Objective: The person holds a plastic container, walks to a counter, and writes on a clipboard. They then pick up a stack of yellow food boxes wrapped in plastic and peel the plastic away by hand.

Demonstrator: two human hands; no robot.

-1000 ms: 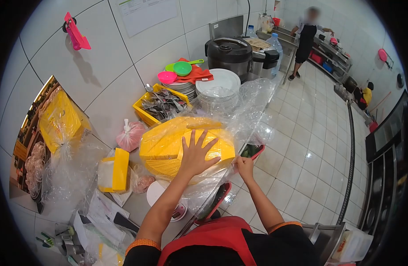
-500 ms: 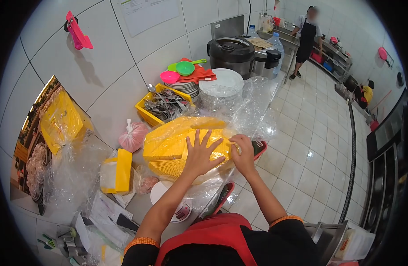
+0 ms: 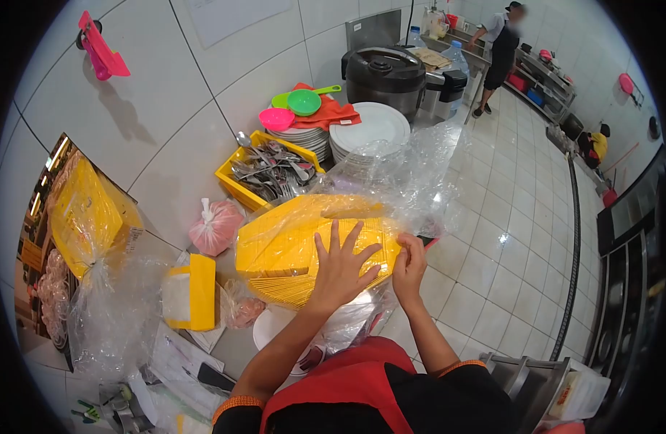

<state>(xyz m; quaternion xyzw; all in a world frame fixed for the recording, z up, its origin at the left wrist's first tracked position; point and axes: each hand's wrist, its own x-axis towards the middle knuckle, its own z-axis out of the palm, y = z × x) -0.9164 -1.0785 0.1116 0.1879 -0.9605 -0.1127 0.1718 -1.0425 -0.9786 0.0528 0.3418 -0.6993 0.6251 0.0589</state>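
Note:
A clear plastic bag full of stacked yellow folded cartons [image 3: 275, 242] lies on the counter in front of me. My left hand [image 3: 343, 269] is spread flat on the right part of the stack, fingers apart. At the stack's right end, my right hand [image 3: 409, 266] has its fingers curled together against the edge of the cartons and plastic; what they pinch is too small to make out. Loose clear plastic [image 3: 420, 166] extends from the bag toward the plates.
Beyond the bag are a yellow cutlery basket [image 3: 255, 197], stacked white plates [image 3: 369, 129] and a large cooker [image 3: 383, 79]. Left are a pink bag [image 3: 215, 228] and an open yellow box [image 3: 202, 293]. A person [image 3: 503, 54] stands far off; another [image 3: 595, 147] is low at right.
The view has shifted slightly. My left hand stays spread on the cartons, while my right hand has turned more upright at their right edge. The distant standing person has changed posture.

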